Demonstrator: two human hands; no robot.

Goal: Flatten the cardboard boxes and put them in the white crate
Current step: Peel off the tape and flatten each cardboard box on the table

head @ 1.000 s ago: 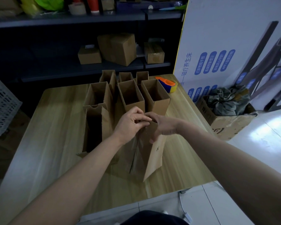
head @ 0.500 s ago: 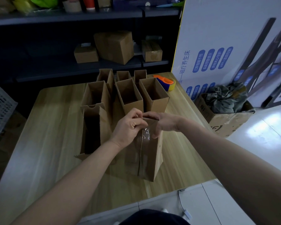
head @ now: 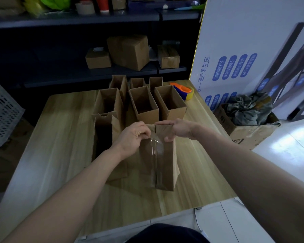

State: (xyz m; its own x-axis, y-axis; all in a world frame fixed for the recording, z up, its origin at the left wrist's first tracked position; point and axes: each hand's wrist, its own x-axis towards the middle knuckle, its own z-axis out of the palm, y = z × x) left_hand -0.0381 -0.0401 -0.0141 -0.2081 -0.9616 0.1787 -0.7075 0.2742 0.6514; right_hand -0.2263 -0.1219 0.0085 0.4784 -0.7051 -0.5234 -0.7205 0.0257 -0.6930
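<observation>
While pinching the clear tape strip (head: 155,155) in the left hand (head: 132,135) and gripping with the right hand (head: 179,129) the top of the tall brown cardboard box (head: 167,165) upright on the wooden counter (head: 60,137), mid-unsealing, so next peel down the seam, flatten, then reach far left to the white slotted crate (head: 2,111).

The white crate (head: 2,111) is cut off by the left edge; the rear boxes (head: 137,82) sit partly hidden behind nearer ones.
</observation>
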